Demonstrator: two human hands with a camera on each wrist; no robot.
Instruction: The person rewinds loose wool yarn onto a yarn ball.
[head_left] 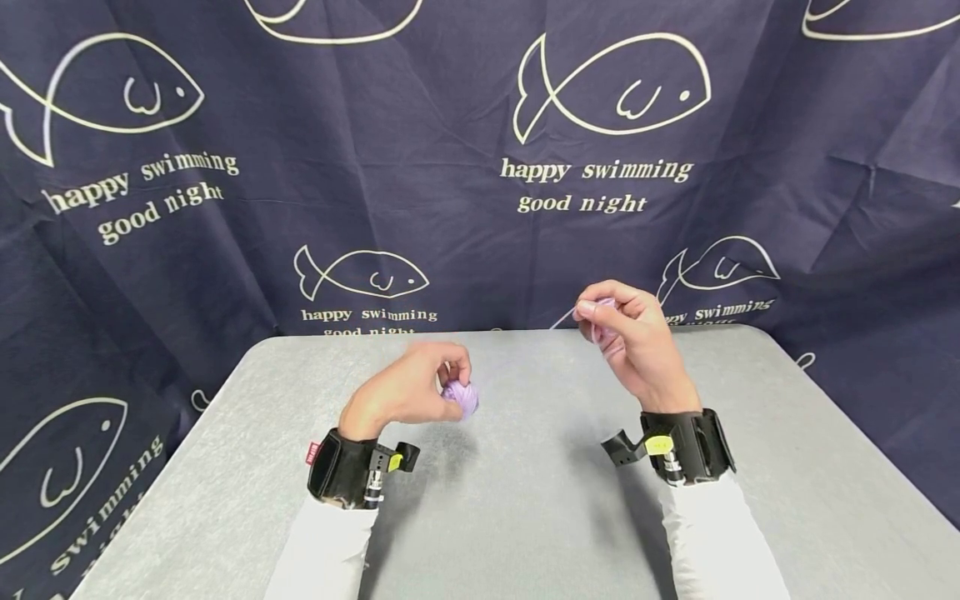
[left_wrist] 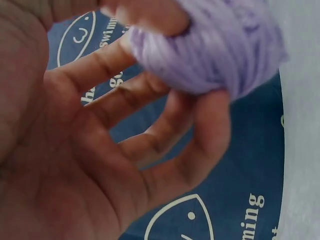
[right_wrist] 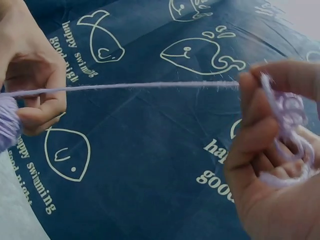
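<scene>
Above the grey desk (head_left: 525, 500), head view: left hand (head_left: 408, 387) grips a lilac yarn ball (head_left: 461, 398); right hand (head_left: 630, 337) is raised. Left wrist view: fingers (left_wrist: 150, 100) curl around the ball. Right wrist view: right fingers (right_wrist: 255, 120) pinch the taut yarn strand (right_wrist: 140, 86), loops wound about them.

Ball of yarn (head_left: 460, 399): soft, fuzzy lilac fibre, matt | strand (right_wrist: 150, 86): thin, hairy spun thread | worktop (head_left: 525, 500): grey, matt, finely speckled surface | backdrop (head_left: 450, 208): dark blue woven cloth, creased, printed cream | wrist straps (head_left: 341, 468): black fabric with plastic mounts
</scene>
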